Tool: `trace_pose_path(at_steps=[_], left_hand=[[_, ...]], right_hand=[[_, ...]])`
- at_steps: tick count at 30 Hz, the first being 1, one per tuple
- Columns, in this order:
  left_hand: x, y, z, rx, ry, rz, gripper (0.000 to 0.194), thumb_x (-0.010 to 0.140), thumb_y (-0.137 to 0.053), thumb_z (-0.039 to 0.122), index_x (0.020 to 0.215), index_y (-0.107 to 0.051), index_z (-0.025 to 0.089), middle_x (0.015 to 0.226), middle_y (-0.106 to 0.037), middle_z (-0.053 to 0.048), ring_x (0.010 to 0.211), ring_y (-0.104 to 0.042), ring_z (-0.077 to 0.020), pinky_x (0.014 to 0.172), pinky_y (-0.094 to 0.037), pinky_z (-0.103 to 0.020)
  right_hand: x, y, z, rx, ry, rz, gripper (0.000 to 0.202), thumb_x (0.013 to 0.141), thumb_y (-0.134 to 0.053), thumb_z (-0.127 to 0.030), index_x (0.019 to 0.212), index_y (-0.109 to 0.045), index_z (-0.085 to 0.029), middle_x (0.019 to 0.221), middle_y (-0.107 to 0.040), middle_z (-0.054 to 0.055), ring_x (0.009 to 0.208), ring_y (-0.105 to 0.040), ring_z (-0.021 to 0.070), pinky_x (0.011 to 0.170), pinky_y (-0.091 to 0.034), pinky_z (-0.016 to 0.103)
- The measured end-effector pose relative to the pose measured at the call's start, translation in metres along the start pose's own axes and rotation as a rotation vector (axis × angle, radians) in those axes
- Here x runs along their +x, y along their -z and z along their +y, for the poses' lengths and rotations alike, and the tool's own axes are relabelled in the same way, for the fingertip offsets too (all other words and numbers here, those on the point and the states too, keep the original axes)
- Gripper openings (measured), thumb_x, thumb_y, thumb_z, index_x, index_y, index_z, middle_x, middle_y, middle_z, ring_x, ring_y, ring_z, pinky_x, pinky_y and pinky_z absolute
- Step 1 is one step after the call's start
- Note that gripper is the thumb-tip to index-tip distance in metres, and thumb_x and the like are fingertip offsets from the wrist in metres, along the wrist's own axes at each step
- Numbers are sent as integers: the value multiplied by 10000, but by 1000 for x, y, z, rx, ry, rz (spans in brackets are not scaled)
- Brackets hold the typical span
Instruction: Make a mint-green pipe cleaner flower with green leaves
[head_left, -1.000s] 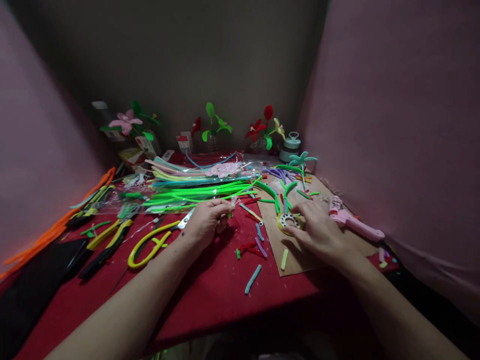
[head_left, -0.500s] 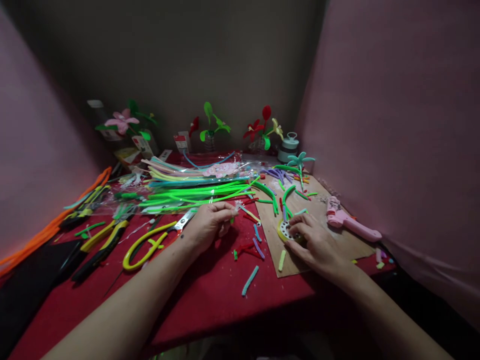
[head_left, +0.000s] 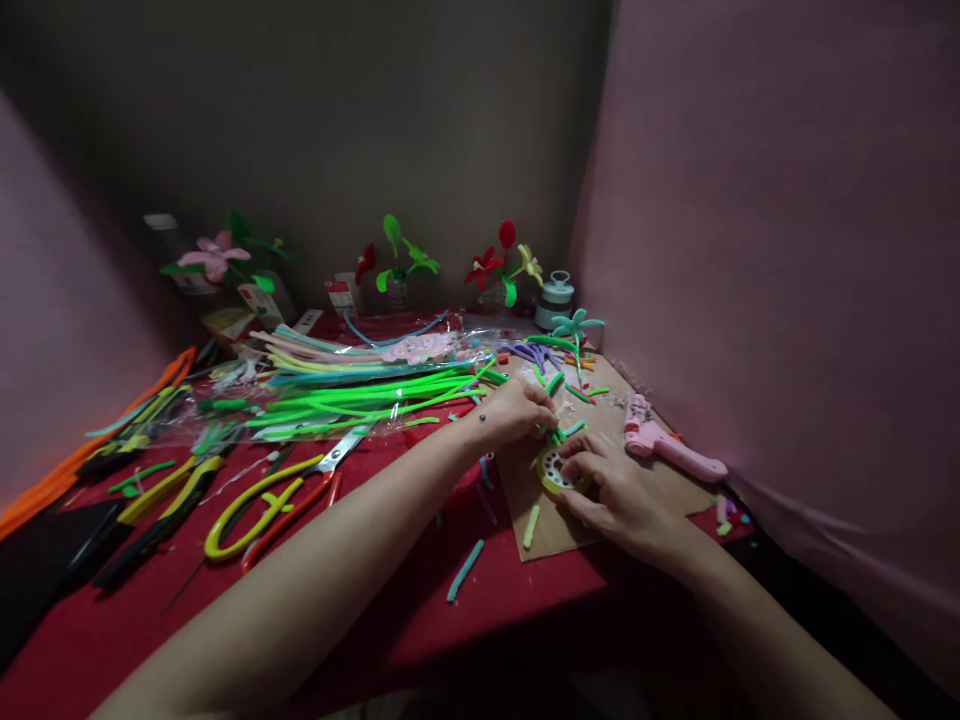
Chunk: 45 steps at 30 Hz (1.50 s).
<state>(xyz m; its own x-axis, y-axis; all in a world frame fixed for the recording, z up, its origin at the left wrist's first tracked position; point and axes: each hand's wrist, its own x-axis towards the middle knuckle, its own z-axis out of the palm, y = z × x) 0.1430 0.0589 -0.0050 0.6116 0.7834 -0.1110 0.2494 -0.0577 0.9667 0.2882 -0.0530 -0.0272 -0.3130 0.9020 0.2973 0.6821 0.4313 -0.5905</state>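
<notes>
My right hand (head_left: 615, 490) lies on the brown board with thumb and fingers gripping a round spool (head_left: 553, 470), yellow at the rim with a white holed face. Just above it, my left hand (head_left: 517, 412) is closed in a pinch over a green pipe cleaner (head_left: 555, 383); what its fingertips hold, if anything, is hidden. A short yellow pipe cleaner piece (head_left: 531, 527) lies on the board below the spool, and a light blue piece (head_left: 465, 571) rests on the red cloth.
Yellow-handled scissors (head_left: 262, 515) and pliers (head_left: 169, 490) lie at left. Behind are bagged pipe cleaners (head_left: 360, 400). A pink glue gun (head_left: 675, 450) rests at right on the cardboard (head_left: 540, 548). Pipe cleaner flowers (head_left: 484, 268) and a lidded jar (head_left: 555, 295) stand along the back.
My left hand has moved right from the red cloth to over the board beside the spool. My right hand stays on the spool. The view has turned slightly right.
</notes>
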Motion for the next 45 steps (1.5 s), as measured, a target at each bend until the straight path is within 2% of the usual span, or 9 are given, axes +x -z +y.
trace_pose_path(at_steps=[4, 9, 13, 18, 23, 27, 34, 39, 45], left_hand=[[10, -1, -3, -10, -6, 46, 85, 553, -656, 144, 506, -588, 123, 472, -518, 18, 463, -456, -80, 472, -349, -208], [-1, 17, 8, -141, -69, 93, 82, 614, -655, 201, 622, -646, 120, 649, -604, -24, 559, -520, -90, 527, -417, -220], [-34, 36, 19, -356, -90, 120, 129, 608, -708, 196, 678, -676, 92, 731, -642, -71, 578, -515, -87, 484, -381, -198], [-86, 47, 19, -562, -95, 139, 109, 638, -711, 195, 702, -658, 123, 958, -674, -83, 548, -503, -64, 488, -384, -201], [-112, 42, 11, -456, -119, 153, 72, 661, -701, 204, 640, -672, 141, 765, -650, -29, 576, -530, -90, 548, -402, -224], [-115, 36, 1, -348, -200, 213, 96, 694, -683, 224, 646, -693, 142, 779, -648, -39, 712, -567, -130, 703, -428, -251], [-114, 39, -4, -439, -203, 260, 83, 710, -671, 209, 724, -697, 132, 733, -678, -45, 730, -601, -147, 765, -444, -270], [-113, 44, -5, -493, -212, 308, 54, 687, -683, 174, 687, -679, 120, 700, -639, -21, 631, -566, -101, 617, -445, -214], [-112, 41, -8, -646, -24, 283, 87, 648, -716, 155, 720, -679, 125, 720, -646, -21, 606, -602, -107, 527, -444, -203]], right_hand=[[-13, 15, -2, 195, -38, 28, 38, 789, -592, -212, 765, -579, -186, 988, -556, 58, 895, -550, 165, 808, -441, 316], [-18, 29, 1, 498, -79, 57, 77, 767, -651, -261, 793, -614, -200, 987, -576, 45, 979, -540, 170, 888, -412, 324], [-8, 28, 1, 666, -107, 57, 92, 759, -661, -277, 772, -628, -192, 955, -580, 46, 982, -536, 178, 882, -415, 332], [9, 18, -14, 672, -213, 95, 144, 716, -682, -310, 724, -628, -176, 919, -589, 52, 946, -543, 193, 837, -427, 339], [22, 0, -26, 676, -227, 88, 180, 716, -677, -347, 729, -631, -173, 868, -591, 41, 843, -554, 171, 780, -440, 326], [27, -12, -33, 731, -223, 46, 214, 722, -675, -369, 745, -613, -166, 841, -569, 34, 748, -540, 142, 655, -455, 281], [30, -15, -42, 835, -287, -28, 236, 677, -711, -350, 734, -575, -166, 748, -563, 7, 642, -550, 118, 583, -454, 258], [29, -16, -34, 787, -284, 0, 209, 696, -697, -334, 732, -579, -165, 737, -567, 7, 658, -545, 117, 610, -443, 256], [31, -17, -32, 689, -248, 48, 201, 682, -697, -329, 720, -594, -161, 772, -565, 20, 675, -531, 123, 633, -435, 269]])
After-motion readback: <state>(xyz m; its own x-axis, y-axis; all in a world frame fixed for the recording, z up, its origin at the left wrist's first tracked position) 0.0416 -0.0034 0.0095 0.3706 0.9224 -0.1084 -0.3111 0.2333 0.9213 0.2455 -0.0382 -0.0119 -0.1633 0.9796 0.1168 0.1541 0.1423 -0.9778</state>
